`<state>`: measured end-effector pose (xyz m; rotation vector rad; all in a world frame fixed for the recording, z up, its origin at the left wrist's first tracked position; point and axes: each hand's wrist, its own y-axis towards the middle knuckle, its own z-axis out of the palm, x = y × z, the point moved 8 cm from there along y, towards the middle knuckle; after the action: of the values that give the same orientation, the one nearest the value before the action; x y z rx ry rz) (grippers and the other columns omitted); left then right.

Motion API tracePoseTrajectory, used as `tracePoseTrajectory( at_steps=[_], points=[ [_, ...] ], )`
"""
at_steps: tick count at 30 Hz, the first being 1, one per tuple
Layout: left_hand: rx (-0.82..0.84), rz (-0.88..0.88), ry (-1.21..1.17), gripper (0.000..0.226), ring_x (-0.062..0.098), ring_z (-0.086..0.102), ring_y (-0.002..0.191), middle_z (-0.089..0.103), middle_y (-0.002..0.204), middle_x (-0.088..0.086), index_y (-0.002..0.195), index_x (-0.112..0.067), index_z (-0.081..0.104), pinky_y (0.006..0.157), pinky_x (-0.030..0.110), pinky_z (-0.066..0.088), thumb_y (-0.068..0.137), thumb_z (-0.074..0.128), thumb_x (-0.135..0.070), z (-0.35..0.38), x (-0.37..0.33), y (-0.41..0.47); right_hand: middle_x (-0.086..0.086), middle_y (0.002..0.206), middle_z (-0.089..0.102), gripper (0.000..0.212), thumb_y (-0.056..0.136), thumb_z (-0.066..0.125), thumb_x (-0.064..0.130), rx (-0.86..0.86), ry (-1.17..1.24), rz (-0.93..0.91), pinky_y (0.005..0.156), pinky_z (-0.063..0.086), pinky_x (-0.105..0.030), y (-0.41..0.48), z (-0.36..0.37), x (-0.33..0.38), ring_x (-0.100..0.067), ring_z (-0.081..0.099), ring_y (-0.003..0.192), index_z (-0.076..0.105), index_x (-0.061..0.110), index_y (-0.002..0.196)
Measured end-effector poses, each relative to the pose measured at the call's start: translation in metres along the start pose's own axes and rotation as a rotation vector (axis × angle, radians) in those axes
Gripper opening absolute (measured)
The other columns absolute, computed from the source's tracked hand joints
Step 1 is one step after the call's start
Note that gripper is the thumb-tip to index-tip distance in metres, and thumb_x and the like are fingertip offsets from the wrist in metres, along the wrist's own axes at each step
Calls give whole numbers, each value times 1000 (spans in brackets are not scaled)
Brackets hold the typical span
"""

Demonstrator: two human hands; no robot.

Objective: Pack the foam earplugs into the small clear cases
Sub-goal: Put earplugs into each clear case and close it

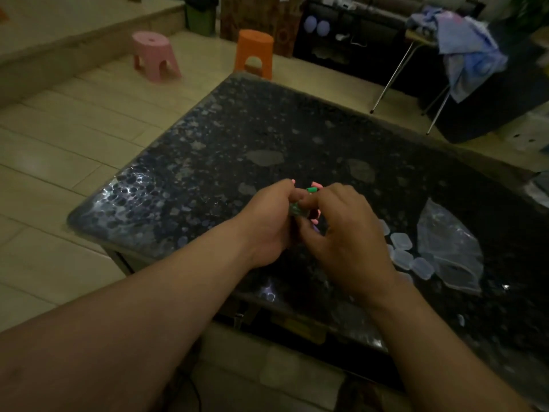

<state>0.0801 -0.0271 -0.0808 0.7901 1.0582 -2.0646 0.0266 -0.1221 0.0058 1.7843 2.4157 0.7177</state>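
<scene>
Dim light lay over a dark speckled table (297, 138) standing on a pale tiled floor (59, 150), with a pink stool (155, 56) and an orange stool (255, 53) beyond its far edge and a chair draped with bluish cloth (469, 52) at the upper right. From the head view, both bare forearms reached in over the near edge and met above the middle of the table. The left hand (271, 221) was curled closed around a small clear case (295, 209), only a sliver of which showed between the fingers. The right hand (346, 233) was pinched shut, thumb and fingertips holding a green earplug (312, 190) just above that case; whether it touched the case could not be told. Near the right wrist, a cluster of empty clear cases (402, 248) lay on the table, touching a crumpled clear plastic bag (448, 245).
</scene>
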Motion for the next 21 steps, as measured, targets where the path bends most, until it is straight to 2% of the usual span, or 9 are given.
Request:
tracePoseTrajectory(
  at_steps=[2, 5, 7, 9, 11, 13, 16, 18, 21],
  points=[
    [-11, 3, 8, 50, 34, 64, 129, 68, 138, 19, 138, -1, 66, 107, 53, 53, 99, 45, -25, -2, -1, -1, 7, 99, 61, 13, 91, 75, 27, 20, 17, 16, 81, 50, -36, 0, 1, -1, -12, 53, 90, 69, 22, 102],
    [-18, 17, 84, 40, 36, 65, 124, 70, 129, 23, 118, -6, 75, 104, 54, 56, 98, 45, -23, -2, -5, -4, 10, 105, 62, 17, 92, 73, 33, 69, 107, 57, 91, 53, -39, 1, 4, -3, -12, 58, 100, 66, 28, 107],
    [-4, 27, 152, 48, 39, 65, 124, 70, 132, 28, 127, -5, 73, 109, 55, 54, 95, 44, -25, 0, -8, -7, 12, 111, 65, 20, 93, 73, 40, 98, 204, 119, 96, 54, -40, 1, 6, -7, -11, 62, 111, 63, 35, 109],
    [8, 27, 214, 62, 39, 67, 111, 71, 127, 27, 140, 2, 62, 95, 47, 55, 90, 46, -30, -1, -12, -9, 15, 112, 66, 22, 94, 76, 43, 114, 281, 178, 90, 55, -35, 3, 7, -13, -7, 62, 112, 60, 40, 108],
    [-58, 75, 248, 49, 32, 65, 87, 70, 111, 29, 125, 6, 62, 74, 37, 51, 99, 44, -30, -8, -27, -12, 19, 108, 63, 25, 94, 79, 41, 90, 282, 209, 85, 55, -31, 7, 6, -22, -5, 61, 106, 60, 41, 111],
    [-225, 170, 255, 30, 23, 54, 71, 65, 98, 18, 106, -5, 62, 63, 33, 42, 105, 41, -26, -27, -53, -17, 16, 114, 64, 34, 93, 80, 36, 81, 216, 235, 91, 55, -37, 10, 8, -34, -10, 61, 108, 64, 34, 123],
    [-424, 269, 270, 23, 16, 46, 61, 61, 87, 8, 113, -10, 61, 54, 28, 37, 105, 42, -19, -60, -82, -23, 5, 130, 62, 44, 96, 77, 35, 237, 81, 253, 103, 51, -37, 10, 28, -43, -17, 57, 122, 64, 29, 137],
    [-474, 239, 285, 21, 15, 46, 59, 62, 82, 5, 110, -11, 61, 53, 27, 36, 105, 42, -18, -71, -81, -25, 5, 133, 61, 42, 98, 75, 34, 318, 23, 202, 104, 48, -33, 9, 43, -37, -16, 56, 125, 64, 29, 138],
    [-464, 198, 271, 17, 15, 45, 59, 60, 82, 5, 102, -12, 60, 55, 28, 34, 103, 43, -17, -69, -71, -24, 9, 136, 62, 42, 97, 75, 34, 343, -8, 179, 106, 49, -33, 11, 55, -28, -12, 55, 127, 64, 32, 138]
  ],
)
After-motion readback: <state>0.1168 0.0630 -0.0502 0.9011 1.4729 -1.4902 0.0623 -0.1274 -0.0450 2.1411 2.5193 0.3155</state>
